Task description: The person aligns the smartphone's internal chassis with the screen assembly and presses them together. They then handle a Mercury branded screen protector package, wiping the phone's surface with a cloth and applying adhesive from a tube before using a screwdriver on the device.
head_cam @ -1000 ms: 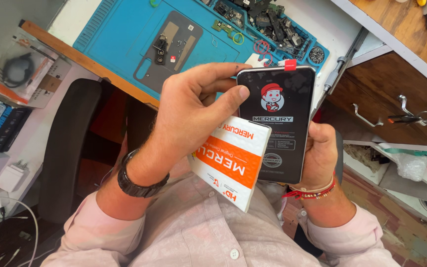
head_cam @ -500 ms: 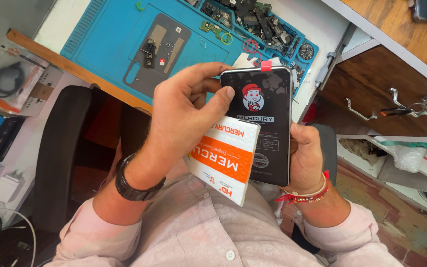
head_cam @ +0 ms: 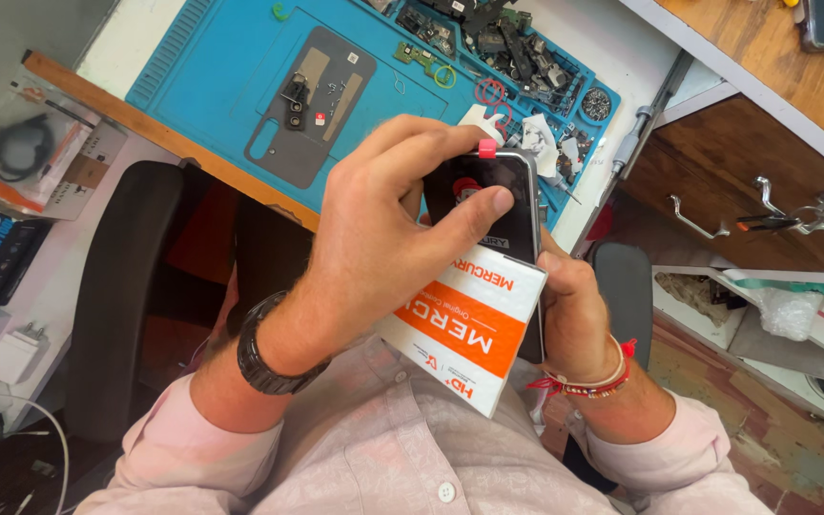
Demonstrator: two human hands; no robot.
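Pinching the red tab (head_cam: 487, 149) atop a black screen panel (head_cam: 517, 205), left hand (head_cam: 383, 219) hides most of it; right hand (head_cam: 569, 305) grips panel and white-orange packet (head_cam: 469, 329) above the blue mat (head_cam: 221, 67).

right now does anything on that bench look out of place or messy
Mostly the far right end of the blue mat: loose phone parts lie heaped there. A grey back cover lies askew, stripped open.

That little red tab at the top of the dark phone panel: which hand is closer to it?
Left. The left hand has fingertips right at the red tab; the right hand grips the dark phone panel lower down, beside the orange-and-white packet.
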